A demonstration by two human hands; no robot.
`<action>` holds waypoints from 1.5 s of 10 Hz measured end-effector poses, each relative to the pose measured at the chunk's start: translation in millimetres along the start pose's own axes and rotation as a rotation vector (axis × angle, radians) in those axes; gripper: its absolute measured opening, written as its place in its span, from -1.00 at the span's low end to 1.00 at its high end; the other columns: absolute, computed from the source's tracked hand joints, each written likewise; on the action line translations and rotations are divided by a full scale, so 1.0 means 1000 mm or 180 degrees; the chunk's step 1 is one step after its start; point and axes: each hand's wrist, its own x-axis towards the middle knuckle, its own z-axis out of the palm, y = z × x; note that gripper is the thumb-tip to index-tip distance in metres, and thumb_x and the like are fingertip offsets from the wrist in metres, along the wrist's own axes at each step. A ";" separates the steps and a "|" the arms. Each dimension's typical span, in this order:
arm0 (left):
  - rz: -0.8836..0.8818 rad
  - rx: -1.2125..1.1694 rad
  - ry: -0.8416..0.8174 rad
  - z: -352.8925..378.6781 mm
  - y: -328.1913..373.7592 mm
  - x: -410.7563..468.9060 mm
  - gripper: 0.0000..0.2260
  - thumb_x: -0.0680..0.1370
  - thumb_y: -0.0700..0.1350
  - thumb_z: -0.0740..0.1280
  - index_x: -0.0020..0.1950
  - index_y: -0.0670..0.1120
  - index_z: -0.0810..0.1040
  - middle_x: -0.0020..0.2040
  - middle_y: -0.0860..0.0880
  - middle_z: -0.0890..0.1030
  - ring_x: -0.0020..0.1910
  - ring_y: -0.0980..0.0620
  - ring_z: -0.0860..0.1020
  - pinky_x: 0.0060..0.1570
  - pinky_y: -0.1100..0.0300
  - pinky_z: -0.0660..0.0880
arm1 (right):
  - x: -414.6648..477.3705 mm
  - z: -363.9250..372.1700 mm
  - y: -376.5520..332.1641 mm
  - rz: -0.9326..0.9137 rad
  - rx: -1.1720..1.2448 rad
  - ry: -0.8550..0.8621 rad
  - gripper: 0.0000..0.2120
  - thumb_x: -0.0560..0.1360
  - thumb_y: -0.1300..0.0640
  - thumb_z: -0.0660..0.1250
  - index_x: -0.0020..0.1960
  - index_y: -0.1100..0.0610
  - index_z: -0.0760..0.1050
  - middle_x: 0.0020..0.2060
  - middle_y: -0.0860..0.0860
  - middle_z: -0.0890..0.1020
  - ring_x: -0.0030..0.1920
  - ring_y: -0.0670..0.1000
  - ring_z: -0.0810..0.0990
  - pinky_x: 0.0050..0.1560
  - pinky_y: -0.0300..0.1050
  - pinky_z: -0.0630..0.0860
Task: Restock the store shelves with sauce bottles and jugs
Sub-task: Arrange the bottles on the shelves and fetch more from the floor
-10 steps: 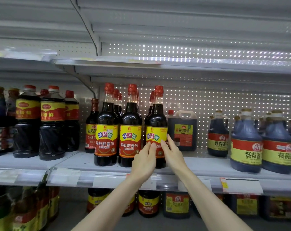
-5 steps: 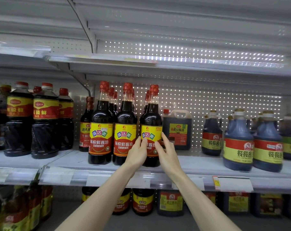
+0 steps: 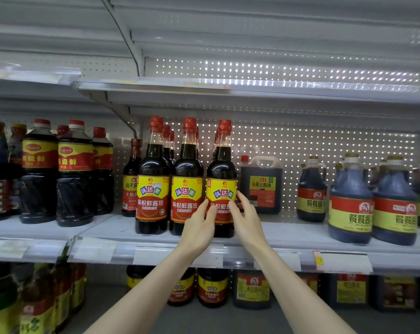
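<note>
arms extended; left grip point(image 3: 199, 227), right grip point(image 3: 246, 221) relaxed, palms facing.

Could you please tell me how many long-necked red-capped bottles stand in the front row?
3: left bottle, middle bottle, and right bottle, touched by the left hand and right hand. More stand partly hidden behind them.
</note>
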 end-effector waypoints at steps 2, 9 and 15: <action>0.0076 0.0016 0.0034 0.001 -0.003 0.003 -0.53 0.67 0.03 0.10 0.56 -0.04 0.15 0.44 0.00 0.39 0.40 0.04 0.36 0.31 0.16 0.32 | 0.001 -0.004 0.001 -0.0064 -0.0162 -0.0020 -0.56 0.63 -0.03 0.15 0.50 -0.08 0.21 0.32 0.00 0.42 0.21 -0.09 0.44 0.15 -0.16 0.47; 0.0093 0.0231 0.0652 0.012 -0.016 0.009 -0.51 0.56 -0.14 0.35 0.46 -0.17 0.33 0.31 -0.13 0.52 0.30 -0.03 0.49 0.26 0.11 0.44 | -0.001 -0.006 0.000 -0.0003 -0.0055 -0.0080 -0.53 0.60 0.04 0.25 0.48 0.02 0.28 0.21 0.00 0.57 0.21 -0.04 0.53 0.19 -0.10 0.52; 0.0050 0.0317 0.0733 0.010 -0.013 0.008 -0.58 0.57 -0.12 0.34 0.41 -0.18 0.42 0.25 -0.13 0.56 0.24 -0.04 0.51 0.16 0.19 0.42 | -0.005 -0.009 -0.007 -0.0011 -0.0092 -0.0088 -0.51 0.59 0.05 0.27 0.48 0.06 0.28 0.24 0.04 0.56 0.16 -0.06 0.53 0.18 -0.10 0.52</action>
